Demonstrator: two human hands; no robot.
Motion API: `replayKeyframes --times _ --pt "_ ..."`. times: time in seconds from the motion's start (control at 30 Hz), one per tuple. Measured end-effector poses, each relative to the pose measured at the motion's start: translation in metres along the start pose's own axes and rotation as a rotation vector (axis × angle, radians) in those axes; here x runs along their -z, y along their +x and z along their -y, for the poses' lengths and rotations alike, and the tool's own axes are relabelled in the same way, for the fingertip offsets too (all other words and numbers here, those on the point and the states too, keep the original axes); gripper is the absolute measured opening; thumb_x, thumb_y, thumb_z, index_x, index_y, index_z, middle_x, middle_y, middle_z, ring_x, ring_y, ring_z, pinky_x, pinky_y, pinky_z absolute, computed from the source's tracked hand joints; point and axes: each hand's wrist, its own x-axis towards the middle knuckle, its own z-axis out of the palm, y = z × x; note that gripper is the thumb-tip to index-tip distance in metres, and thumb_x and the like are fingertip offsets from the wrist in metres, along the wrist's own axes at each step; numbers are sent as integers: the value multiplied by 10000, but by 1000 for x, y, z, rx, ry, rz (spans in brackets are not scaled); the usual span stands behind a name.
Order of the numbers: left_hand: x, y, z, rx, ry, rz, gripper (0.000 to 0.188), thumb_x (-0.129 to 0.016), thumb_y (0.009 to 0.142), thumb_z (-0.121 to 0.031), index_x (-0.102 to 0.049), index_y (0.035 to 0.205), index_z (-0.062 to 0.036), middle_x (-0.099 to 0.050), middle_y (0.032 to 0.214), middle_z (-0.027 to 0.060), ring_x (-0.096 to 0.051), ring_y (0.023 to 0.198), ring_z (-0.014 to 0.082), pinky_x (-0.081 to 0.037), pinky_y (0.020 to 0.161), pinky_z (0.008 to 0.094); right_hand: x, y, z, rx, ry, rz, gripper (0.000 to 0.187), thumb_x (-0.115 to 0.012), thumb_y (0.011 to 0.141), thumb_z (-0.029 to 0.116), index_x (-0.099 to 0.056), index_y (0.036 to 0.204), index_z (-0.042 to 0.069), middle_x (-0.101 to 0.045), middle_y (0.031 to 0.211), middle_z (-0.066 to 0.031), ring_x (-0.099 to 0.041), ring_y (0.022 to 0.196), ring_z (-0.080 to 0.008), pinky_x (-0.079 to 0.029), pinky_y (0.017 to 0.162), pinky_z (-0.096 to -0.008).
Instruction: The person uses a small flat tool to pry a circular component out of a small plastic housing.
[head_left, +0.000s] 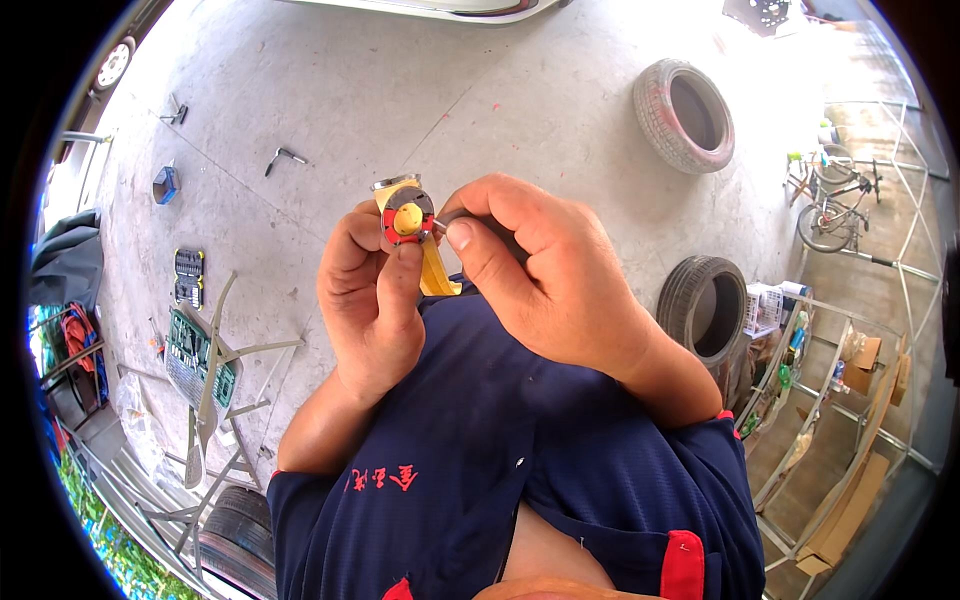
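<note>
In front of my chest, my left hand is closed, its thumb and fingers pinching what looks like a tape measure. That thing has a round red-and-black face with a yellow centre and a silvery edge on top. A curved yellow strip hangs below it. My right hand is closed round a slim tool with a dark handle, probably a screwdriver. Its thin metal tip reaches the right side of the round face. Most of the handle is hidden by my fingers.
Two tyres are on the concrete floor at right. To the left are a folding chair, a green tool case, a black socket set and a blue container. A bicycle and metal racks stand far right.
</note>
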Motion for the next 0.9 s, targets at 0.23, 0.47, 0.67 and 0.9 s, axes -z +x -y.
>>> replayKeyframes --times 0.23,0.47,0.67,0.9 --pt "-1 1 -2 4 41 1 81 -551 1050 57 -557 1032 -21 -632 1201 82 -582 1087 110 -464 990 276 -8 0 -5 78 -69 -61 77 -638 1062 70 -678 1066 4 -681 788 -91 -642 681 -138 -498 617 -303" --pt "0 1 -2 -43 108 2 91 -542 1044 76 -550 1038 -14 -625 1206 80 -583 1065 102 -473 966 266 -21 0 -8 274 -383 -164 88 -694 977 57 -662 1058 42 -688 894 -125 -678 740 -316 -540 652 -413" --pt "-3 -2 -7 25 134 -84 83 -540 1049 77 -548 1057 -5 -674 1209 113 -643 1138 151 -503 1015 313 -24 -3 -6 514 -594 -235 140 -701 975 41 -714 1114 39 -700 918 -105 -676 771 -296 -552 707 -402" --pt "2 -1 -2 -70 61 -24 53 -544 1068 47 -557 1090 1 -712 1208 137 -682 1186 218 -518 1068 368 -17 -1 -1 230 -219 -190 66 -648 1037 77 -666 1057 17 -690 839 -125 -670 716 -300 -524 649 -399"
